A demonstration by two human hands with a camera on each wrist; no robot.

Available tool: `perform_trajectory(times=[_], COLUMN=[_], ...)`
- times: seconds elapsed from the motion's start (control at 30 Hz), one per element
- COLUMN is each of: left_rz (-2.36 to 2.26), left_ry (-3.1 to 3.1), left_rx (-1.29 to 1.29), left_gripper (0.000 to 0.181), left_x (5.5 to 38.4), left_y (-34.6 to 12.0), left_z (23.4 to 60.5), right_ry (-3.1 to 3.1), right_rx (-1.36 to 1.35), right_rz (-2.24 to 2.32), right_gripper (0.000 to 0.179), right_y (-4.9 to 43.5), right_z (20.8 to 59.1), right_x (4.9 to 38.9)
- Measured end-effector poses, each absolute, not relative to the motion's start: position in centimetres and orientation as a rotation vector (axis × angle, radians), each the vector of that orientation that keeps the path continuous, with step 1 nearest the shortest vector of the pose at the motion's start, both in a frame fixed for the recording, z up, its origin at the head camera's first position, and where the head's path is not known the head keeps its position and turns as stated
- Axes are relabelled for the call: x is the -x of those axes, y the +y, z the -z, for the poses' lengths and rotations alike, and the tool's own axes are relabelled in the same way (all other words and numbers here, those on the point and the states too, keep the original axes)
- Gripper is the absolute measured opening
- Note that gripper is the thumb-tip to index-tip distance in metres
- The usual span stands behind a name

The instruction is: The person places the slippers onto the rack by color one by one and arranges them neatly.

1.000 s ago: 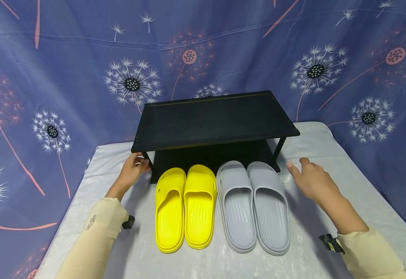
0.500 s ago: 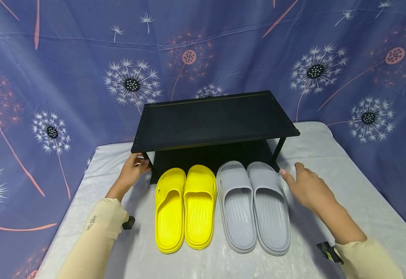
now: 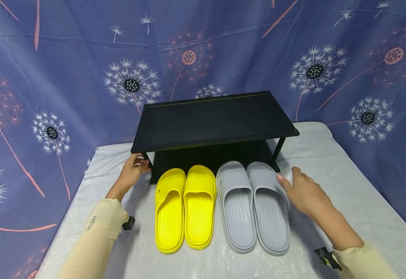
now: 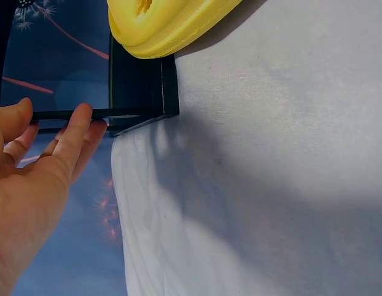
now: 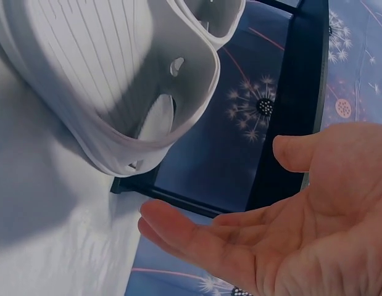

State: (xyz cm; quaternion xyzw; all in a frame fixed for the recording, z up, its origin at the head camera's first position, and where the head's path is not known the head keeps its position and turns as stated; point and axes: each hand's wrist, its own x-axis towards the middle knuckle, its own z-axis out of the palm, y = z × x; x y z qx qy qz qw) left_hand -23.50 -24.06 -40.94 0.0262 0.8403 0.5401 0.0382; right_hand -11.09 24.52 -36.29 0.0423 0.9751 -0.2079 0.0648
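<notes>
A black two-tier shoe rack (image 3: pixel 216 120) stands at the back of the table. My left hand (image 3: pixel 129 170) is at its front left post, fingers fairly straight; the left wrist view has fingertips (image 4: pixel 83 111) against that post. Before the rack lie a yellow pair, a left slipper (image 3: pixel 169 228) and a right slipper (image 3: pixel 200 217), toes toward the lower shelf. Beside them is a grey pair, a left slipper (image 3: pixel 239 221) and a right slipper (image 3: pixel 271 217). My right hand (image 3: pixel 307 193) hovers loosely spread, holding nothing, its thumb near the right grey slipper's strap.
White cloth (image 3: pixel 328 155) covers the table. A blue curtain (image 3: pixel 223 46) with dandelion prints hangs close behind the rack and at both sides. The upper shelf of the rack overhangs the slippers' toe ends.
My right hand has moved left and slightly toward me, closer to the right grey slipper. The left hand, rack and slippers have stayed put.
</notes>
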Motion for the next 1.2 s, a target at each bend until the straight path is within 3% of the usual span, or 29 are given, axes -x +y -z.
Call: perform_trajectory(times=[0.5, 1.2], left_rz=[-1.679, -1.634], left_ry=[2.537, 2.597], left_rx=[-0.076, -0.099], left_gripper=[0.043, 0.043], left_x=[22.6, 23.5], left_y=[-23.1, -23.9], left_z=[39.2, 40.8], right_ry=[2.951, 2.941], right_rx=[-0.115, -0.074], right_rz=[0.649, 0.658], right_gripper=[0.098, 0.097], right_y=[23.9, 22.6], right_z=[37.0, 38.4], right_x=[10.0, 8.5])
